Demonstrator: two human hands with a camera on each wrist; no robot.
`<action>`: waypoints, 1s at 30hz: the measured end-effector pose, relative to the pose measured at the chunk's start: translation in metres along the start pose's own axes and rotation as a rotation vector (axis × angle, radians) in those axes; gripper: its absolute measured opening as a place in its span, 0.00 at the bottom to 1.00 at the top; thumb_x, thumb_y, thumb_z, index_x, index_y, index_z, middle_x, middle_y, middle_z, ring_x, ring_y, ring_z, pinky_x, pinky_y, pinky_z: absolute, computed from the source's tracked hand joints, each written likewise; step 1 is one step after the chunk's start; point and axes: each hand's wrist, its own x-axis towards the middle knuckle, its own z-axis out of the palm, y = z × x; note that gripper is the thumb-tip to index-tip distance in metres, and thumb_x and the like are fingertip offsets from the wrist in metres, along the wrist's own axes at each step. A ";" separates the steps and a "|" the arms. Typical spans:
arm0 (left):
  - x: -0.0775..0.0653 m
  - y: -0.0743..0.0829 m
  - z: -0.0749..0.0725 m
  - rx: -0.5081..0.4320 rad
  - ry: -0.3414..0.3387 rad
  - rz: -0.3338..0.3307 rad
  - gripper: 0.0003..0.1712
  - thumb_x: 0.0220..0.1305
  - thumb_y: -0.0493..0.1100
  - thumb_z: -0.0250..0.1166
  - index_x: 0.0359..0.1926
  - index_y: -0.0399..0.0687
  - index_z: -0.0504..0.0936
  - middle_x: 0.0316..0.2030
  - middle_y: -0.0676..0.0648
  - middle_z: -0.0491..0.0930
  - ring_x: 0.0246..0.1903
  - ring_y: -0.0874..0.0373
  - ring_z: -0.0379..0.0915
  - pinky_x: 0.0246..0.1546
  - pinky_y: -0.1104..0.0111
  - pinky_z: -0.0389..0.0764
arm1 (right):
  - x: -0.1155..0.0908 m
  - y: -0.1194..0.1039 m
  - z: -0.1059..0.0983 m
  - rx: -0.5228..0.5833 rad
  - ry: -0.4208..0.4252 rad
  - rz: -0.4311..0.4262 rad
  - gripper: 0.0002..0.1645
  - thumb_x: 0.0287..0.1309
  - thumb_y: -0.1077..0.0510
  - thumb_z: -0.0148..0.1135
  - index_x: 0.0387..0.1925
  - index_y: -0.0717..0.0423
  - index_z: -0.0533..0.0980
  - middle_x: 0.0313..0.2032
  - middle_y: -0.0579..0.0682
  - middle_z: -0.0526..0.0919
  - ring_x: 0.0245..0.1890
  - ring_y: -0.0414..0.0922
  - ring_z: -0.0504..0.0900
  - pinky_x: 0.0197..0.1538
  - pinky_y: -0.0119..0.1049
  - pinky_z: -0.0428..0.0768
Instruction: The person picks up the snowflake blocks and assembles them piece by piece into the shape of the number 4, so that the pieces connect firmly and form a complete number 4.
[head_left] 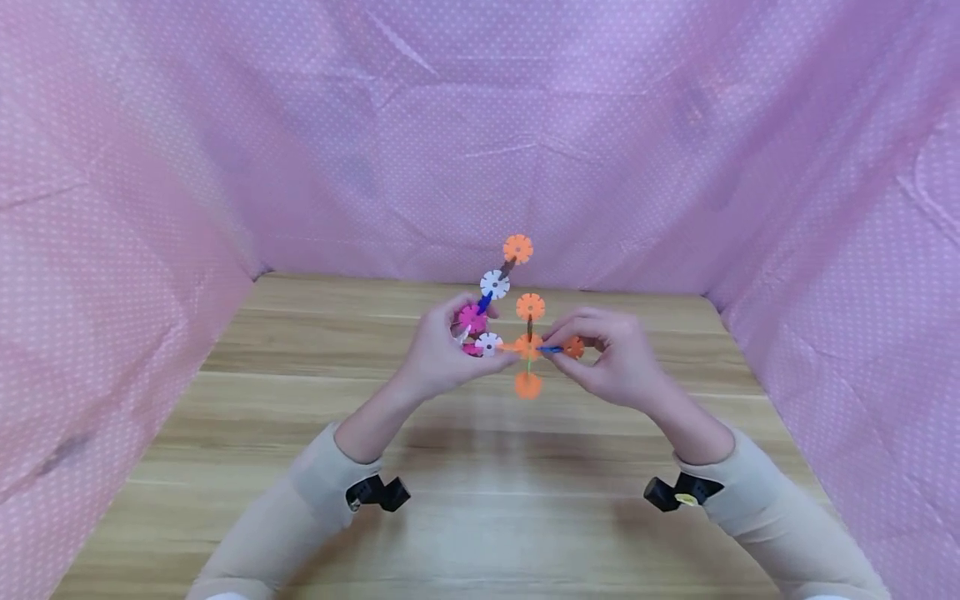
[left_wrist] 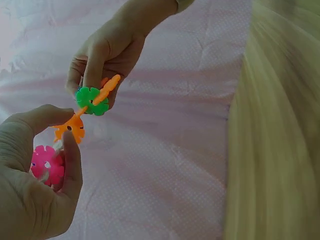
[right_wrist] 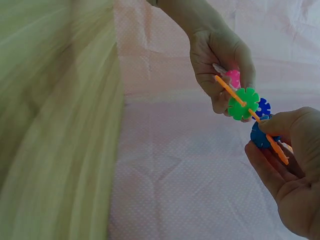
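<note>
Both hands hold one linked structure of notched plastic snowflake discs above the table. My left hand [head_left: 438, 352] pinches an orange disc [left_wrist: 76, 131] between thumb and fingertip, with a pink disc [left_wrist: 48, 161] against its palm side. From there a chain rises through a white disc [head_left: 494, 285] to an orange end disc [head_left: 517, 248]. Thumb and fingers of my right hand [head_left: 617, 358] pinch a blue disc [right_wrist: 259, 138], which has another orange disc [head_left: 574, 347] slotted beyond it. Between the hands, a green disc [right_wrist: 244, 104] joins orange ones set edge-on to it.
Below the hands spreads a wood-grain table [head_left: 480, 517]. Pink dotted cloth [head_left: 480, 150] hangs behind it and along both sides. Each wrist wears a black camera on a strap, the left camera [head_left: 393, 494] and right camera [head_left: 662, 494] facing inward.
</note>
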 end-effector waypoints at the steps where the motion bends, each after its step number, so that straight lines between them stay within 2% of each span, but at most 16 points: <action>1: -0.001 -0.003 0.000 -0.003 -0.001 -0.021 0.29 0.50 0.38 0.86 0.51 0.41 0.82 0.32 0.48 0.76 0.25 0.62 0.70 0.21 0.76 0.78 | -0.003 0.002 0.004 0.003 -0.007 0.008 0.01 0.61 0.61 0.78 0.34 0.52 0.90 0.37 0.45 0.91 0.32 0.36 0.83 0.31 0.21 0.80; 4: -0.004 -0.015 0.001 0.017 -0.012 -0.084 0.31 0.51 0.40 0.86 0.54 0.43 0.82 0.35 0.46 0.80 0.27 0.60 0.72 0.22 0.75 0.79 | -0.010 0.010 0.016 0.025 -0.023 0.044 0.07 0.57 0.66 0.79 0.35 0.53 0.89 0.37 0.46 0.91 0.32 0.37 0.83 0.31 0.22 0.83; 7: -0.006 -0.033 0.003 0.050 -0.029 -0.133 0.32 0.52 0.42 0.86 0.57 0.44 0.83 0.40 0.45 0.82 0.32 0.59 0.73 0.26 0.76 0.79 | -0.018 0.018 0.030 0.072 -0.051 0.108 0.09 0.57 0.69 0.78 0.36 0.53 0.89 0.37 0.47 0.91 0.34 0.39 0.86 0.36 0.24 0.88; 11: -0.009 -0.057 0.005 0.068 -0.040 -0.184 0.30 0.60 0.44 0.81 0.61 0.42 0.83 0.42 0.44 0.82 0.35 0.59 0.74 0.29 0.76 0.77 | -0.028 0.029 0.045 0.098 -0.100 0.206 0.09 0.59 0.68 0.77 0.36 0.51 0.88 0.39 0.46 0.91 0.39 0.40 0.89 0.41 0.30 0.93; 14: -0.008 -0.070 0.007 0.058 -0.015 -0.224 0.23 0.68 0.43 0.74 0.60 0.40 0.83 0.36 0.44 0.81 0.30 0.59 0.72 0.25 0.77 0.74 | -0.032 0.036 0.054 0.082 -0.127 0.250 0.08 0.61 0.66 0.76 0.36 0.50 0.88 0.39 0.46 0.91 0.38 0.40 0.88 0.40 0.31 0.92; 17: -0.007 -0.085 0.012 0.066 0.018 -0.278 0.18 0.72 0.41 0.69 0.59 0.40 0.86 0.31 0.49 0.80 0.26 0.61 0.70 0.21 0.78 0.71 | -0.034 0.044 0.062 0.077 -0.149 0.286 0.08 0.60 0.67 0.76 0.35 0.50 0.88 0.37 0.46 0.91 0.36 0.40 0.87 0.39 0.33 0.92; 20: -0.007 -0.101 0.017 0.113 0.039 -0.326 0.16 0.73 0.42 0.67 0.58 0.43 0.87 0.26 0.50 0.77 0.22 0.61 0.68 0.19 0.76 0.69 | -0.039 0.052 0.070 0.071 -0.179 0.310 0.08 0.59 0.67 0.76 0.34 0.51 0.88 0.35 0.45 0.90 0.34 0.38 0.85 0.37 0.34 0.91; 22: -0.009 -0.112 0.020 0.178 0.050 -0.346 0.16 0.74 0.45 0.66 0.58 0.45 0.88 0.29 0.49 0.79 0.25 0.59 0.69 0.25 0.74 0.72 | -0.043 0.057 0.076 0.069 -0.201 0.330 0.07 0.59 0.67 0.76 0.33 0.51 0.88 0.34 0.45 0.89 0.34 0.37 0.84 0.38 0.34 0.91; 26: -0.010 -0.131 0.025 0.337 0.051 -0.324 0.17 0.74 0.48 0.66 0.56 0.46 0.89 0.40 0.44 0.84 0.38 0.55 0.75 0.43 0.64 0.79 | -0.049 0.066 0.087 0.096 -0.255 0.405 0.06 0.61 0.67 0.74 0.35 0.53 0.87 0.35 0.47 0.90 0.35 0.39 0.85 0.41 0.33 0.91; 27: -0.011 -0.135 0.026 0.372 0.044 -0.313 0.17 0.74 0.48 0.65 0.57 0.45 0.89 0.41 0.44 0.84 0.39 0.54 0.75 0.45 0.62 0.79 | -0.051 0.069 0.089 0.096 -0.268 0.426 0.06 0.62 0.66 0.74 0.35 0.52 0.87 0.36 0.47 0.90 0.36 0.40 0.86 0.42 0.33 0.91; 30: -0.011 -0.147 0.028 0.424 0.005 -0.275 0.16 0.75 0.47 0.64 0.56 0.45 0.89 0.31 0.47 0.82 0.31 0.55 0.74 0.37 0.63 0.79 | -0.055 0.076 0.095 0.091 -0.305 0.475 0.07 0.62 0.65 0.74 0.36 0.50 0.87 0.38 0.45 0.91 0.40 0.40 0.87 0.47 0.33 0.91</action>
